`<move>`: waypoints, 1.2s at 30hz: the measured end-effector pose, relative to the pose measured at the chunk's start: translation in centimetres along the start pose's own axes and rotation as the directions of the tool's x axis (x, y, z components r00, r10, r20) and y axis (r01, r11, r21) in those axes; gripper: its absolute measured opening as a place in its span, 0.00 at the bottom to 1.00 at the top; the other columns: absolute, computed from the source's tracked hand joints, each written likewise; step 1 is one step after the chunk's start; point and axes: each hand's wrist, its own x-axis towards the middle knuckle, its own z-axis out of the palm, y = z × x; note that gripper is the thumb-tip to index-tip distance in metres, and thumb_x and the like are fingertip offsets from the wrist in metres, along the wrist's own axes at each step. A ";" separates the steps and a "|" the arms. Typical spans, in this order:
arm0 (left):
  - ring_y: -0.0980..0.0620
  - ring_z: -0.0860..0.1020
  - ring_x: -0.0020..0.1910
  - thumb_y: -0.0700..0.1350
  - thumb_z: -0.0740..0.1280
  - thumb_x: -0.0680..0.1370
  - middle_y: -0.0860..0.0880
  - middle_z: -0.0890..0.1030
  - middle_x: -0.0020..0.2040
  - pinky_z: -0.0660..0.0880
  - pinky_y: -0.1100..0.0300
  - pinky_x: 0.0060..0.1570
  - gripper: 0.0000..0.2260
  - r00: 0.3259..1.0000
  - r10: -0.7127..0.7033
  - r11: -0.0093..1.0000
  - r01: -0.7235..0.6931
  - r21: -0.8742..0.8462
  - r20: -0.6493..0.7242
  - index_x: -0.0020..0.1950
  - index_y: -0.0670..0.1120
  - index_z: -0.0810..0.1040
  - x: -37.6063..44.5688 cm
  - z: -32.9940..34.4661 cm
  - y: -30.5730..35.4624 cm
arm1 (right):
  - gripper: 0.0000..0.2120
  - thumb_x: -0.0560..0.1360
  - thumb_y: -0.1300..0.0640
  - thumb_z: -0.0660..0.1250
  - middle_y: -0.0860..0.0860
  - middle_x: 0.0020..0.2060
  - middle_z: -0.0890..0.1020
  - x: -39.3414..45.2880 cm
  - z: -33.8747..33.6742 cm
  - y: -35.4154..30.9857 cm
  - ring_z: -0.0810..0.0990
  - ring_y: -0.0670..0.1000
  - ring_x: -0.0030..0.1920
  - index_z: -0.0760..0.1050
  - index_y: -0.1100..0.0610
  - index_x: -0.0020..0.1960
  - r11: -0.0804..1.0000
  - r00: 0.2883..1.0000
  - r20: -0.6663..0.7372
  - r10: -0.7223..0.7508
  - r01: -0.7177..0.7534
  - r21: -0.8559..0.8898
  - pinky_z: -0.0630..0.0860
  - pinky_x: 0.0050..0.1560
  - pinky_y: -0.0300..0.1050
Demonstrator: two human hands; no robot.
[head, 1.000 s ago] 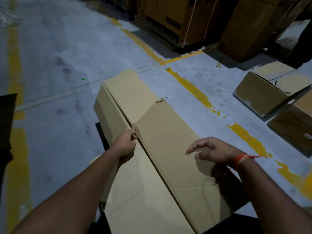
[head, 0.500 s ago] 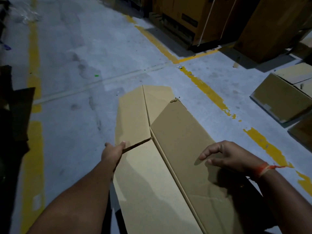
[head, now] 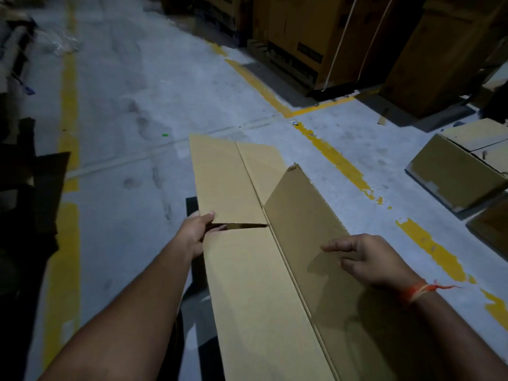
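A long brown cardboard box stretches away from me over the grey floor, its panels unfolded. My left hand pinches the near corner of the far left flap, thumb on top, at the slit between two flaps. My right hand rests with loosely bent fingers on the right panel, which stands tilted up along the crease. An orange thread is tied round my right wrist.
Closed cardboard boxes lie on the floor at the right. Large cartons on pallets stand at the back. Yellow floor lines cross the concrete. Dark objects stand at the left edge.
The far left flap has swung from hanging down the box's side to lying flat, my left hand moving left with it. The right hand stays on the right panel.
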 end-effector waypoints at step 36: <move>0.35 0.80 0.58 0.78 0.66 0.63 0.41 0.79 0.63 0.80 0.40 0.53 0.46 0.969 0.064 0.713 0.123 0.690 -0.240 0.68 0.47 0.72 1.5 -0.6 -3.7 | 0.49 0.77 0.62 0.66 0.56 0.82 0.46 -2.9 15.4 -14.3 0.74 0.63 0.67 0.31 0.54 0.81 0.991 0.841 0.530 -0.109 0.132 -0.006 0.77 0.55 0.50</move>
